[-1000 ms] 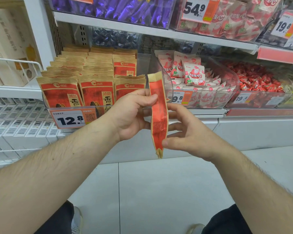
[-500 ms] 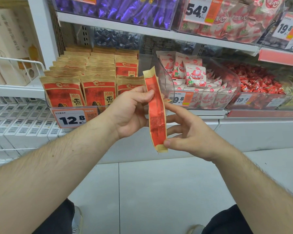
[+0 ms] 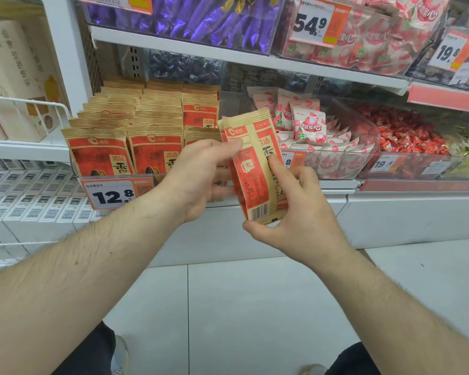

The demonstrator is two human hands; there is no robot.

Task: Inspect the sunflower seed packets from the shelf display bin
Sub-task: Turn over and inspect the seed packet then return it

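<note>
Bright, even store light is falling from overhead, casting only soft shadows. Glare is streaking the clear bin fronts, and wide-angle distortion is bending the shelf edges.

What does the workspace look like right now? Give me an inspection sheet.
Surface: white shelf with clear display bins; pale tiled floor below.
Job's things: two sunflower seed packets held together, a barcoded back facing the camera; more stand in rows in the display bin, price tag 12.8.
Clutter: nothing seen.
Grippers: left hand grips the packets' left edge; right hand holds their lower right part, fingers across the front.
Cables: nothing seen.
Surroundings: pink-and-white snack packs, red candies, purple wrapped sweets, boxes at left.
</note>
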